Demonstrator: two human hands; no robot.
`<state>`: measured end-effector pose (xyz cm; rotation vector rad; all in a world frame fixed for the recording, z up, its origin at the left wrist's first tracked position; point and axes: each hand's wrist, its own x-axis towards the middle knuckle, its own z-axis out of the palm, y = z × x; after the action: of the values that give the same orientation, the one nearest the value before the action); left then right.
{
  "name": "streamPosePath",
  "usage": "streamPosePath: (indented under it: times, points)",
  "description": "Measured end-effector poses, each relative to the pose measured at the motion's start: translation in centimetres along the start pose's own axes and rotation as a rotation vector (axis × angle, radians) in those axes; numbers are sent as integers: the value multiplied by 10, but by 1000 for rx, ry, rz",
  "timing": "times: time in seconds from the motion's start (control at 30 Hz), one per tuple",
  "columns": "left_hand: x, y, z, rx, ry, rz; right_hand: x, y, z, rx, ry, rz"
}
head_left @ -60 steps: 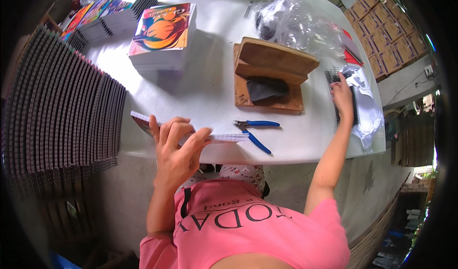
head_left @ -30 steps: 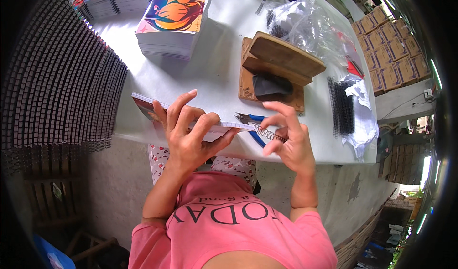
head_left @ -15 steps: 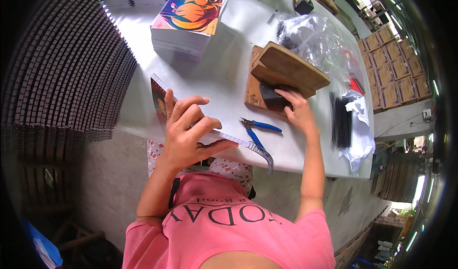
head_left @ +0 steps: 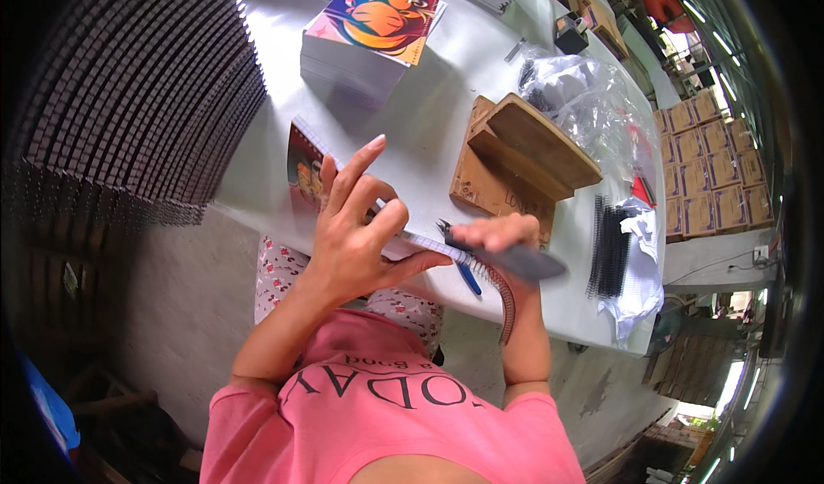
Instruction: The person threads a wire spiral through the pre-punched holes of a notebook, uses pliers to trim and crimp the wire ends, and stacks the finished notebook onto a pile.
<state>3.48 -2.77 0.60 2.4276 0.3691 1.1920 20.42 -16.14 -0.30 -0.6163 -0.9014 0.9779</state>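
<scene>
My left hand [head_left: 356, 235] grips a notebook [head_left: 302, 171] with a colourful cover and squared pages, thumb and fingers along its edge. A dark spiral binding coil [head_left: 499, 299] trails from the near right end of that edge. Beside the coil, my right hand [head_left: 506, 231], smeared by motion, is closed on a dark grey flat piece [head_left: 530, 263] whose kind I cannot make out. Cutting pliers with blue handles [head_left: 469, 279] lie on the table beneath, partly hidden by the right hand and the notebook.
A wooden block stand [head_left: 481, 162] with a slanted board stands beyond my right hand. Colourful notebooks [head_left: 360, 68] are stacked behind; tall stacks of spiral-bound notebooks [head_left: 146, 98] rise at left. Black coils [head_left: 607, 248], crumpled white paper [head_left: 639, 269] and a clear plastic bag [head_left: 592, 98] lie at right.
My right hand has lifted the dark grey piece off the wooden stand and brought it toward me, beside the coil. My left hand still holds the notebook. The view has shifted slightly.
</scene>
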Motion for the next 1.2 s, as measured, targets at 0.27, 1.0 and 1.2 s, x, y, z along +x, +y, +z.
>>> streamPosePath:
  times: [0.27,1.0,1.2]
  points:
    - [5,-8,-4,-40,-22,-17,17,-12,19,-382,-155,-202]
    - [15,-68,-21,-28,134,-11,65,7,33,-599,-69,1]
    - [18,-57,-12,-118,148,-13,73,9,29,-460,-285,-207]
